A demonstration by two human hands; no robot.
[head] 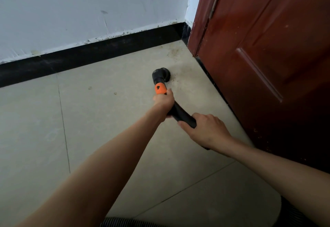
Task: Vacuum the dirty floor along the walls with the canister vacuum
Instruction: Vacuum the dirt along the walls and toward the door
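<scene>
A black vacuum wand (pixel 180 113) with an orange collar (pixel 160 88) ends in a round black brush head (pixel 162 74) that rests on the beige tile floor (pixel 107 112), close to the foot of a red-brown door. My left hand (pixel 164 100) grips the wand just behind the orange collar. My right hand (pixel 205 128) holds the wand lower down, nearer to me. Brown dust and crumbs (pixel 175 52) lie in the corner beyond the brush. A ribbed grey hose (pixel 125 222) shows at the bottom edge. The canister is out of view.
A white scuffed wall (pixel 89 9) with a black baseboard (pixel 89 55) runs across the back. The red-brown door (pixel 267 57) stands at the right, meeting the wall in a corner. Two small specks (pixel 90 88) lie on the tiles to the left.
</scene>
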